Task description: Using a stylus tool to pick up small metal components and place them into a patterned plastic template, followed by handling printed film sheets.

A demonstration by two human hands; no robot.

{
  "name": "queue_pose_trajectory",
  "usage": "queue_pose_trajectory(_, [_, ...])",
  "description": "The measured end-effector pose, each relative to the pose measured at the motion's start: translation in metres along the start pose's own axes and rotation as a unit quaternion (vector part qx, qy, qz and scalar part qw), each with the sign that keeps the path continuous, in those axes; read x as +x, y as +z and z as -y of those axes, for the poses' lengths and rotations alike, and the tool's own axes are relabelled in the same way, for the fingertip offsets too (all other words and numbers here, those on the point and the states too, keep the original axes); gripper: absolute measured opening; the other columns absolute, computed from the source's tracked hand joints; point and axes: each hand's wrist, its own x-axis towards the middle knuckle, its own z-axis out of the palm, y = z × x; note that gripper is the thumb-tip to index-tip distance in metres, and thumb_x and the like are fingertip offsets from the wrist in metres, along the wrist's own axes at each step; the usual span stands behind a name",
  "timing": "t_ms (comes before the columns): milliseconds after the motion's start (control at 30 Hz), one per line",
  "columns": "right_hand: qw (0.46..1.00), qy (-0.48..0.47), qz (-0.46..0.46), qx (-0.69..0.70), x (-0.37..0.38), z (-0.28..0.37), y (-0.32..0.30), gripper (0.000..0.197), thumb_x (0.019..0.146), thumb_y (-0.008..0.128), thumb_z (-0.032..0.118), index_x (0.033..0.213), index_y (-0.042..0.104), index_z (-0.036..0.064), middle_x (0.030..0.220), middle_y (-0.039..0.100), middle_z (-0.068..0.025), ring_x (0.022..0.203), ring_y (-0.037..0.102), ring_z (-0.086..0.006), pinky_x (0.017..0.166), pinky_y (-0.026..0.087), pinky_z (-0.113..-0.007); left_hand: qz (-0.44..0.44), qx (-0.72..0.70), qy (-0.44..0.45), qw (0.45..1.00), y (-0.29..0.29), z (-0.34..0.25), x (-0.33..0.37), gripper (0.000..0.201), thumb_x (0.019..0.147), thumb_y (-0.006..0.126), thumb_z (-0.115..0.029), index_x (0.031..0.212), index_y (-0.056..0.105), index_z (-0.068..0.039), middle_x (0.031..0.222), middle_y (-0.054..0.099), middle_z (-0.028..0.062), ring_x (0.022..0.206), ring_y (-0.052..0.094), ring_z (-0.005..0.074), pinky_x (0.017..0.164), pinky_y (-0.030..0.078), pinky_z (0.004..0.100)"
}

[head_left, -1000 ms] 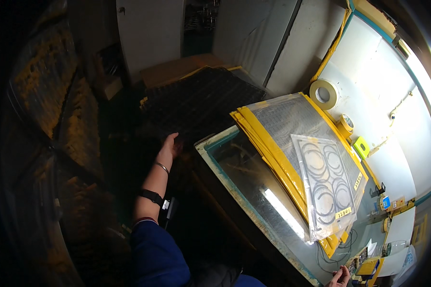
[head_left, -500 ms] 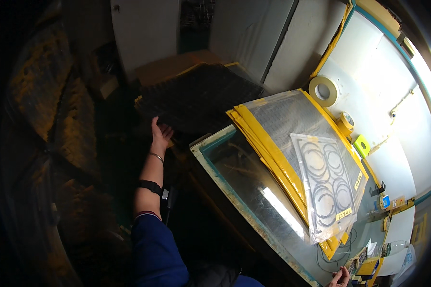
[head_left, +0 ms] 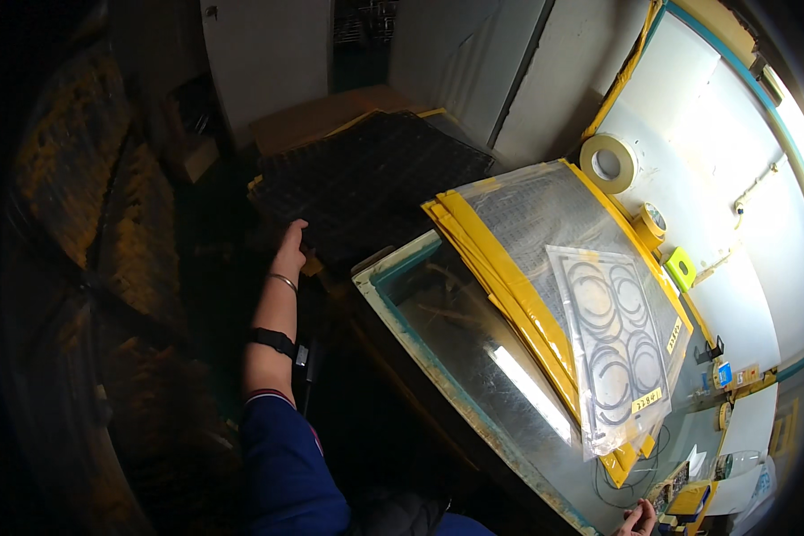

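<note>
My left hand (head_left: 295, 243) is stretched out at the near left edge of a dark, thin sheet (head_left: 375, 174) lying on a stack. Its thumb side faces up, and its fingers are hidden, so I cannot tell whether it grips the edge. My right hand (head_left: 636, 520) is partly cut off by the lower edge. Its fingers are curled together at the table beside a small patterned piece (head_left: 668, 487); what they hold, if anything, is hidden. Between the hands lie grey sheets with yellow-taped edges (head_left: 518, 313), topped by a clear sheet with dark rings (head_left: 612, 357).
The glass-topped table (head_left: 456, 330) has a worn teal and white rim. Along its far side are a white tape roll (head_left: 609, 164), a yellow tape roll (head_left: 649, 225) and a lime-green piece (head_left: 680, 269). A thin dark wire (head_left: 630, 487) lies near my right hand.
My left hand has turned from spread fingers to edge-on, moving slightly left against the dark sheet. My right hand has stayed nearly where it was.
</note>
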Motion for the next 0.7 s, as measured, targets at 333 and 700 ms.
queue_pose_trajectory(333, [1.0,0.016,-0.003,-0.019,0.0,0.019,0.003,0.014,0.088,0.062,-0.001,0.1,0.068,-0.0027,0.092,0.066,-0.0127,0.078,0.063,-0.0203,0.071,0.052,-0.031,-0.033,-0.006,-0.008,0.999,-0.001,-0.014,-0.009,0.046,0.072,0.072,-0.044,0.107,0.061,-0.016,0.103,0.064,0.0046,0.091,0.06,0.0245,0.073,0.05,0.0373])
queue_pose_trajectory(700, [0.999,0.041,0.0,-0.034,-0.001,0.012,0.001,0.012,0.089,0.062,0.001,0.098,0.069,-0.0019,0.092,0.065,-0.0113,0.071,0.059,-0.0173,0.064,0.05,-0.028,0.064,-0.017,-0.005,0.998,0.017,0.007,0.031,0.027,0.08,0.057,0.004,0.105,0.057,-0.004,0.105,0.062,0.0133,0.096,0.061,0.0312,0.085,0.054,0.0469])
